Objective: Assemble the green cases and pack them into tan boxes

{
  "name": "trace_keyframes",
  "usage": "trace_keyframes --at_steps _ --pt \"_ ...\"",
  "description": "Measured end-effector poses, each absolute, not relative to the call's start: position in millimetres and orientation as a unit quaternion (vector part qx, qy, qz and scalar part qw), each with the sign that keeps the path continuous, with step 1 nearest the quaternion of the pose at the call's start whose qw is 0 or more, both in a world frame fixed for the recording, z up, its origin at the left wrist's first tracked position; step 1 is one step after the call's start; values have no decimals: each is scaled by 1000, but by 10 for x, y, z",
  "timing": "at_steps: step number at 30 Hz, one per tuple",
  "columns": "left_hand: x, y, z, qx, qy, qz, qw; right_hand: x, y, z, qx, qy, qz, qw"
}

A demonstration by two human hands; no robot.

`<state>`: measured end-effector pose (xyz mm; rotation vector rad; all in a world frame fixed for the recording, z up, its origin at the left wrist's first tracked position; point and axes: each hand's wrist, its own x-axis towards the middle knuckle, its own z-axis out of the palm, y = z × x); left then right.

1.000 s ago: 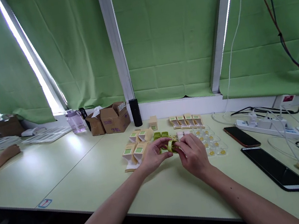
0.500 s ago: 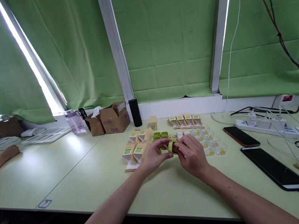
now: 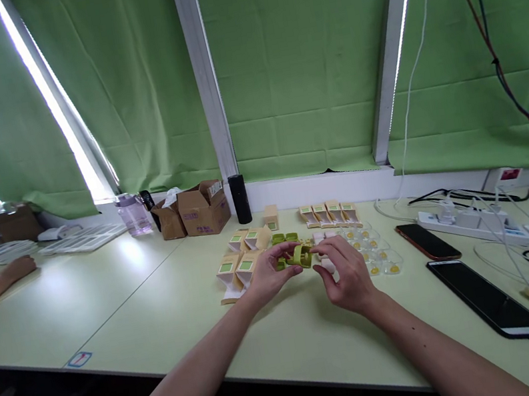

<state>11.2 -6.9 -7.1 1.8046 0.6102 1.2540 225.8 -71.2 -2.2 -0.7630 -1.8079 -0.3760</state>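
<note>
My left hand [image 3: 268, 273] pinches a small olive-green round case [image 3: 302, 256] just above the pale green table [image 3: 109, 298]. My right hand [image 3: 345, 270] is a little to the right of it, fingers curled around a small white piece [image 3: 328, 264]. Behind my hands lie more green cases [image 3: 285, 238], small white pieces and clear blisters with yellow dots [image 3: 375, 252]. Folded tan cartons with green labels [image 3: 238, 266] stand to the left, and a row of similar cartons [image 3: 328, 213] stands further back.
Brown cardboard boxes [image 3: 198, 209], a black cylinder [image 3: 239, 199] and a clear bottle [image 3: 133, 214] stand near the window. Two phones [image 3: 489, 302], a power strip [image 3: 472, 224] and cables lie at the right. Another person's hand [image 3: 15, 269] rests at the far left.
My hands have parted. The right hand drew back to the right with a white piece, and the green case now stays in my left hand alone, turned open side up.
</note>
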Motion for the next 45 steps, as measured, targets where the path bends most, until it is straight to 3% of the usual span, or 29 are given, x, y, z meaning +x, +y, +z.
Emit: trace_keyframes --at_steps 7,14,26,32,45 --pt "98 -104 -53 758 280 519 278 2218 -684 -91 -360 -775 -117 507" --pt "122 -187 54 801 243 504 213 2209 -602 -185 -356 -772 -76 521" --pt "268 -145 440 775 342 474 239 2204 -618 -114 -332 -734 -44 591" --pt "338 -210 292 752 313 527 242 2229 -595 -136 -342 -730 -51 590" --pt "361 -285 56 768 293 516 242 2243 -580 -160 -330 -743 -52 580"
